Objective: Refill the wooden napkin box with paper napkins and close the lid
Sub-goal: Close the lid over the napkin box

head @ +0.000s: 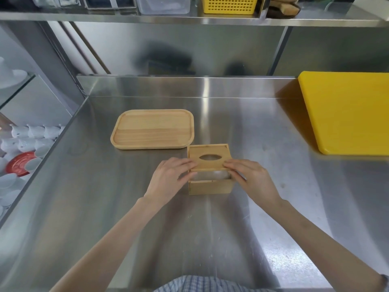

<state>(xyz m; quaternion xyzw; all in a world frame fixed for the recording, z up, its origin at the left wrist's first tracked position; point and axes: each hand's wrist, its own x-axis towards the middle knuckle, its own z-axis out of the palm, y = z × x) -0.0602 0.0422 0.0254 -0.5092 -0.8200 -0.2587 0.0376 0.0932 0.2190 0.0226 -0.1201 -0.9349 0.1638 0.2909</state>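
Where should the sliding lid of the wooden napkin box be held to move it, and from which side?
Best by its near corners, one hand per side, as now: the left hand and right hand pinch the near edge of the lid. It is a thin flat panel seemingly running in the box's side rails, partly slid back, so an even grip from the person's side should keep it straight.

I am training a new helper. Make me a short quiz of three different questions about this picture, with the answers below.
1. True or false: the lid fully covers the napkin box.
2. What lies on the wooden tray? A) napkins B) cups C) nothing
3. Which hands touch the lid?

Key
1. False; the near part of the box is open.
2. C
3. Both: left hand and right hand, at its near corners.
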